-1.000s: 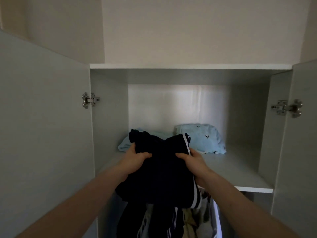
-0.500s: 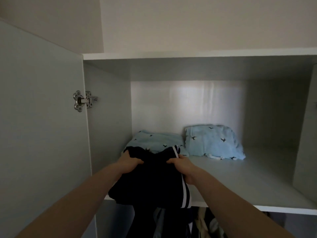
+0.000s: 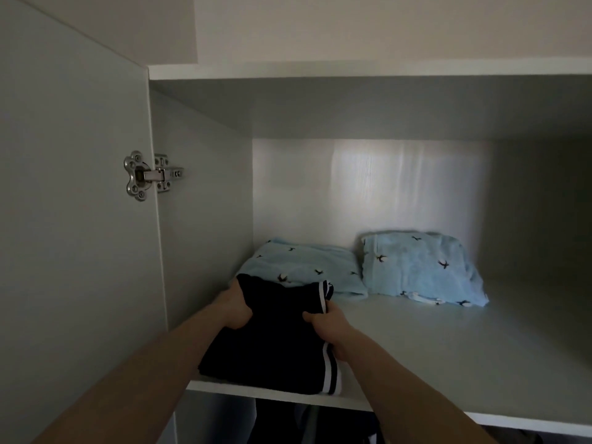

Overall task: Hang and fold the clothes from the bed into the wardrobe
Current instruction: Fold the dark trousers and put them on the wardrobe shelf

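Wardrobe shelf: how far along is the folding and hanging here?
Done: two folded blue items lie at the shelf's back. In hand: left hand and right hand hold a folded dark garment at the shelf's front edge. Left: releasing it; the bed is out of view.

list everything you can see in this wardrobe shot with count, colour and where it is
folded dark navy garment with white stripes: 1, navy and white, front left of the shelf, at its edge
folded light blue bird-print cloths: 2, light blue, back of the shelf, side by side; second one
pale grey wardrobe shelf: 1, grey, upper compartment
open wardrobe door: 1, grey, left
metal door hinge: 1, silver, on the door's inner edge
hanging clothes: count unclear, dark, below the shelf
left hand: grip on the navy garment
right hand: grip on its striped edge
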Motion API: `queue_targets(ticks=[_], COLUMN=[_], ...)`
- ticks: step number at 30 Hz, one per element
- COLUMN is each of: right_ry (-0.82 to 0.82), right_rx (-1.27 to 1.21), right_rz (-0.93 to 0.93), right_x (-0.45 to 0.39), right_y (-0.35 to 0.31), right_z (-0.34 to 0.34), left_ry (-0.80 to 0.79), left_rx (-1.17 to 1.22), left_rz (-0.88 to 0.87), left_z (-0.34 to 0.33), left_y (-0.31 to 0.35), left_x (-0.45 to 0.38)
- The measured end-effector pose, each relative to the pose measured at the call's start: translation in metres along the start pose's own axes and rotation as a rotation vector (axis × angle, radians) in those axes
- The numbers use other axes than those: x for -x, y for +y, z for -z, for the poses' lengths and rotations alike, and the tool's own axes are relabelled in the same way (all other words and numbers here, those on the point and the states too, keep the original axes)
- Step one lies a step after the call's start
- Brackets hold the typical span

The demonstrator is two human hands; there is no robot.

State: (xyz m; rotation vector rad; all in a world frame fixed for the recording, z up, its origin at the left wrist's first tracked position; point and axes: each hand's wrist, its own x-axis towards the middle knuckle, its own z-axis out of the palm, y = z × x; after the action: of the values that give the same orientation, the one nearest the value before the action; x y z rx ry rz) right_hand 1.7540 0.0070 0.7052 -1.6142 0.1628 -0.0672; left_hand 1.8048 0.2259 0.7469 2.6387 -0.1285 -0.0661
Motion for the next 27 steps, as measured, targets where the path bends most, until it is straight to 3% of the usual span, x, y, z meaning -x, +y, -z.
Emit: queue_targets(ticks=[3, 6, 9, 11, 13, 17, 27], right_ry=[0.041, -0.028, 0.014, 0.176, 0.231, 0.186, 0.216], right_rx=[0.076, 0.048, 0.139, 0.406, 0.623, 0.740, 0.931], right_rz=[0.023, 0.029, 0.127, 0.241, 0.299, 0.352, 0.396], right_x=[-0.006, -0.006, 0.000, 0.001, 0.005, 0.002, -0.006], right_y=[0.003, 0.002, 0.004, 0.017, 0.033, 0.046, 0.047], right_z=[-0.013, -0.019, -0.012, 0.000, 0.010, 0.015, 0.009], left_ry=[-0.034, 0.102, 0.243, 0.167, 0.026, -0.050, -0.113], left_rx=[-0.115, -0.282, -0.469, -0.414, -0.310, -0.179, -0.146], left_rz=[0.092, 0.142, -0.022, -0.188, -0.229, -0.114, -0.066], left_z=[0.003, 0.008, 0.001, -0.018, -0.040, -0.059, -0.059], left_y=[0.002, 0.014, 0.023, 0.025, 0.022, 0.006, 0.009], left_x=[-0.004, 0.004, 0.012, 0.011, 0.010, 0.000, -0.015])
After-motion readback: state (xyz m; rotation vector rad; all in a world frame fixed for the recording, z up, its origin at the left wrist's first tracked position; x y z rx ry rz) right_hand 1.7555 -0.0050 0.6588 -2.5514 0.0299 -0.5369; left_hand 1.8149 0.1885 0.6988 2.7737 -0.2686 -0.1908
